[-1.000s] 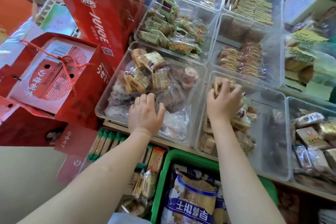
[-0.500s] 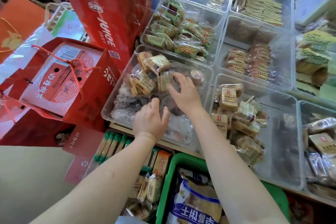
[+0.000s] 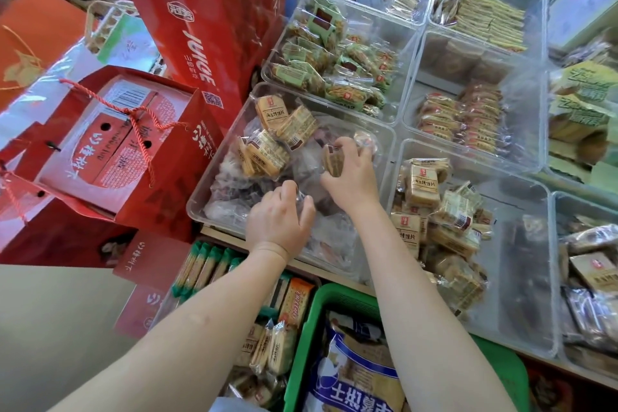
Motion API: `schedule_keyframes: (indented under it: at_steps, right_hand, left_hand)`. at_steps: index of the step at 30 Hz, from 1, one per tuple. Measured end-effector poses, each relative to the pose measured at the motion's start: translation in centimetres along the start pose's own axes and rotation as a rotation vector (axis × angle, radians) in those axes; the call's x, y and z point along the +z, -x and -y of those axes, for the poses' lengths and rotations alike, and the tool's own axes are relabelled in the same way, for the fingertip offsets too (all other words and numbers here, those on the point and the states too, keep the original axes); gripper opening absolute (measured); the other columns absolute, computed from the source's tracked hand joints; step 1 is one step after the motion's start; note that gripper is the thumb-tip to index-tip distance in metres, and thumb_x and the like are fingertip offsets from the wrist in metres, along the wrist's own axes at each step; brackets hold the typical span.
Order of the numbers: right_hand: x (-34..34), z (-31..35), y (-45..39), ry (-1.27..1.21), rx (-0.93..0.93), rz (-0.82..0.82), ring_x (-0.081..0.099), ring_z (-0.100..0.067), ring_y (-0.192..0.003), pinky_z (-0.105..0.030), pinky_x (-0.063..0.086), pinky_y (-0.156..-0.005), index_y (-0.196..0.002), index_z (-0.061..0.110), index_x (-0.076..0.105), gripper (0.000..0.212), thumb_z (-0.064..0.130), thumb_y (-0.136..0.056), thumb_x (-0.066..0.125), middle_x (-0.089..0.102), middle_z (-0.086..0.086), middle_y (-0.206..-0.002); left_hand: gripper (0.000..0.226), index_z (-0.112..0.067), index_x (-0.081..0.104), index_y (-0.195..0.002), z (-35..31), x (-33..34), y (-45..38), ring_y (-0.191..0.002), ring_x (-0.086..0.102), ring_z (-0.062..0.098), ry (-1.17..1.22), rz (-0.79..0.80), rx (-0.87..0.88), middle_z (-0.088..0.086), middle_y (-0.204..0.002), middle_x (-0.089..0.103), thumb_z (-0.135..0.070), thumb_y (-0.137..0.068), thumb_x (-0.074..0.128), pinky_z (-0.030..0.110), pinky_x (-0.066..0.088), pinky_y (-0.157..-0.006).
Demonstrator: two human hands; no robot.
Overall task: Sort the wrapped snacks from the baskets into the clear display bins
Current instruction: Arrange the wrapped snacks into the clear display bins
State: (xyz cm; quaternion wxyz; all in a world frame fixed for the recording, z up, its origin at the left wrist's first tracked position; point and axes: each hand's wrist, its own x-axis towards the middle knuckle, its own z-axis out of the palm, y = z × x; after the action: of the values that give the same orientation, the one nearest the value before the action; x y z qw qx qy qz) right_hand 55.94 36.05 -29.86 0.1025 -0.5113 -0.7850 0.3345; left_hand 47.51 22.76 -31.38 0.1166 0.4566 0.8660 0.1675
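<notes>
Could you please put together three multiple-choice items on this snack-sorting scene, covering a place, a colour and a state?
1. Over which bin is the right hand?
A. the near-left clear bin with mixed packets
B. the far bin of yellow bars
C. the green basket

2. What colour is the basket at the bottom of the view?
A. blue
B. green
C. white

3. What is the right hand doing?
A. lying flat and empty
B. pointing at a bag
C. gripping a tan wrapped snack

Answers: 1 A, the hand sits inside that bin's walls, beside the left hand. 2 B, its rim is plainly green. 3 C, the fingers curl round the packet.
</notes>
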Motion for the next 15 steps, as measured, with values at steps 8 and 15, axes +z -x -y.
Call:
schedule_keyframes:
  at_steps: [8, 15]
  right_hand:
    - [-4.7, -3.6, 9.7, -0.178, 0.1, -0.302, 0.056, -0.012, -0.08, -0.024, 0.042, -0.06, -0.133, 0.027, 0.039, 0.048, 0.023, -0.09, 0.062, 0.05, 0.0, -0.116]
    - [-6.6, -8.2, 17.0, 0.036, 0.176, -0.447, 0.054, -0.014, -0.076, -0.013, 0.038, -0.054, -0.106, 0.015, 0.045, 0.028, 0.015, -0.09, 0.067, 0.04, -0.009, -0.125]
  left_hand:
    - [0.03, -0.017, 0.048, -0.098, 0.5, 0.1, 0.6, -0.083, 0.052, 0.022, 0.0, 0.022, 0.031, -0.002, -0.087, 0.05, -0.042, -0.102, 0.032, 0.034, 0.035, -0.065]
    - [0.028, -0.011, 0.061, -0.115, -2.3, -0.3, 4.1, -0.101, 0.053, 0.022, 0.105, 0.096, 0.297, 0.006, -0.113, 0.062, -0.027, -0.096, 0.049, 0.036, 0.039, -0.086]
